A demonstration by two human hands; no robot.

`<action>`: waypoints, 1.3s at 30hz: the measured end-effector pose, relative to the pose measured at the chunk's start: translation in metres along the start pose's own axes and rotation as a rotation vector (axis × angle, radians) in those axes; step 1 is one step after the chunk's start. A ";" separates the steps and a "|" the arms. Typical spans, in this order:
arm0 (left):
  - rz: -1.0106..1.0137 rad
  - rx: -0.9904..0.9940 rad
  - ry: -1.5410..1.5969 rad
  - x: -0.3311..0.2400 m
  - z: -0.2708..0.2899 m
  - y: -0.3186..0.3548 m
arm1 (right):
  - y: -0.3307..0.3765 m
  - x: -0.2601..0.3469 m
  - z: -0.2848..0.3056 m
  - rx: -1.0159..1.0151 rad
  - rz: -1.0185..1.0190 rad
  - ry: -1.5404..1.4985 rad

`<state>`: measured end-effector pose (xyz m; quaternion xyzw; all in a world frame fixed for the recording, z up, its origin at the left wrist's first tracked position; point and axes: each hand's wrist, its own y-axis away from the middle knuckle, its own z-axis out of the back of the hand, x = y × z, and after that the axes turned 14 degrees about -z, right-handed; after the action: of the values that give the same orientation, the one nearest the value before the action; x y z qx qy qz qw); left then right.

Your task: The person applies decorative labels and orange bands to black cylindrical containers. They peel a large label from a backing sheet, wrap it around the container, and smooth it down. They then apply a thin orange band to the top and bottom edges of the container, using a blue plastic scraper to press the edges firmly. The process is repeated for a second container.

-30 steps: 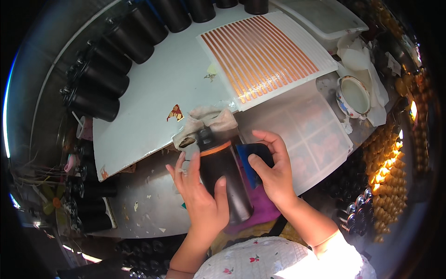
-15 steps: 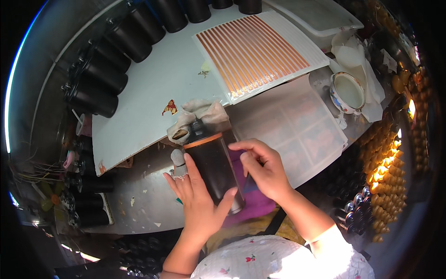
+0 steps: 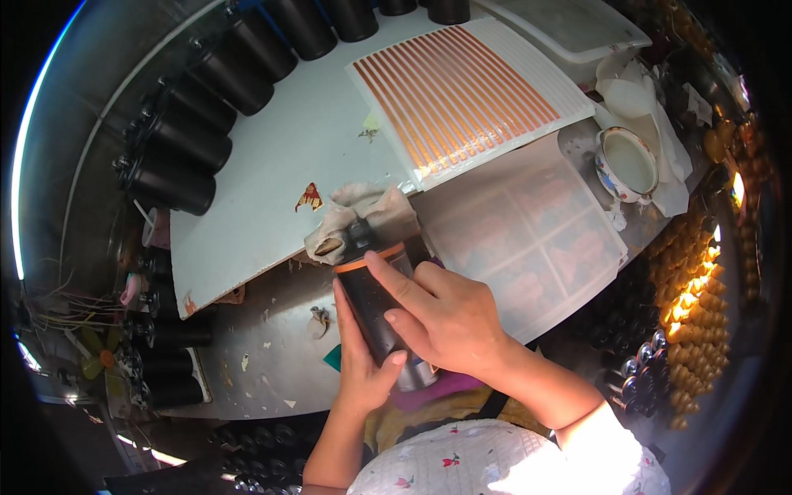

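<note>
A black cylinder (image 3: 375, 301) with a bare silvery near end lies tilted in front of me. Around its far end runs an orange band (image 3: 356, 264), and a dark neck beyond it rests against a bunched, greyish cloth (image 3: 375, 206). My left hand (image 3: 363, 367) holds the cylinder from the left, fingers along its side and thumb across the near end. From the right, my right hand (image 3: 452, 318) lays its outstretched index finger on the orange band. Its thumb points at the black surface, and the other fingers are partly hidden. Purple cloth (image 3: 433, 389) shows under the near end.
Several black cylinders (image 3: 190, 136) line the white board's left and far edges. On the board lies a sheet of orange strips (image 3: 462, 91). A translucent sheet (image 3: 528, 231), an enamel bowl (image 3: 609, 177) and a pale tray (image 3: 577, 49) are at right. A small crumpled scrap (image 3: 318, 322) lies left of my hand.
My right hand has moved left from beside the cylinder onto its orange band, with the index finger now extended. The grey rounded piece beside my left fingers no longer shows there.
</note>
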<state>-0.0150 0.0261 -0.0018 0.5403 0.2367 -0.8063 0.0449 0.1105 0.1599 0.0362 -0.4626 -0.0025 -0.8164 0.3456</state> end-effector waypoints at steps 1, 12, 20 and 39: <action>0.005 0.001 -0.015 0.000 0.001 0.001 | 0.001 -0.001 -0.003 -0.012 -0.036 -0.030; -0.014 -0.004 -0.040 -0.001 0.000 -0.002 | 0.004 -0.002 -0.001 0.064 -0.119 -0.117; -0.176 0.162 -0.572 -0.018 0.009 -0.011 | 0.022 -0.010 -0.004 0.071 -0.204 -0.337; -0.449 0.371 -0.910 -0.070 -0.021 -0.061 | 0.038 -0.035 -0.012 0.177 -0.594 -0.948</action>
<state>0.0110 0.0762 0.0744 0.0711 0.1567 -0.9769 -0.1266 0.1346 0.1464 -0.0090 -0.7273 -0.3559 -0.5784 0.0993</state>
